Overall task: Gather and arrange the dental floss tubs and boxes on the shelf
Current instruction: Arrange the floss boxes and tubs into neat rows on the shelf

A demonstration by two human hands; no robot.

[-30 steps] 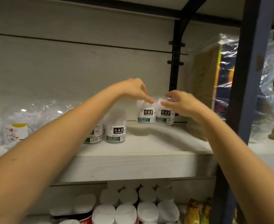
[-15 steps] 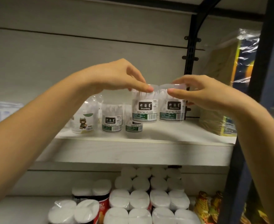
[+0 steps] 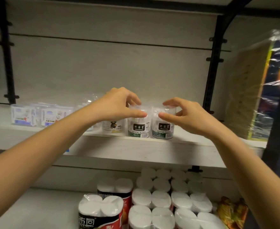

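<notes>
Grip at rim suits light, slick plastic, I judge: left hand [image 3: 117,103] pinches left tub [image 3: 138,128], right hand [image 3: 185,114] right tub [image 3: 163,129].

The left hand [image 3: 119,104] is gripping the top of one dental floss tub [image 3: 139,128], thumb in front and fingers curling over the lid, while the right hand [image 3: 183,113] is gripping the neighbouring tub [image 3: 163,129] likewise. Both are standing upright side by side near the shelf [image 3: 136,151] edge. A bear-labelled tub [image 3: 113,127] is sitting just left, flat boxes [image 3: 32,117] further left. Paper rolls [image 3: 160,199] are standing below.
</notes>
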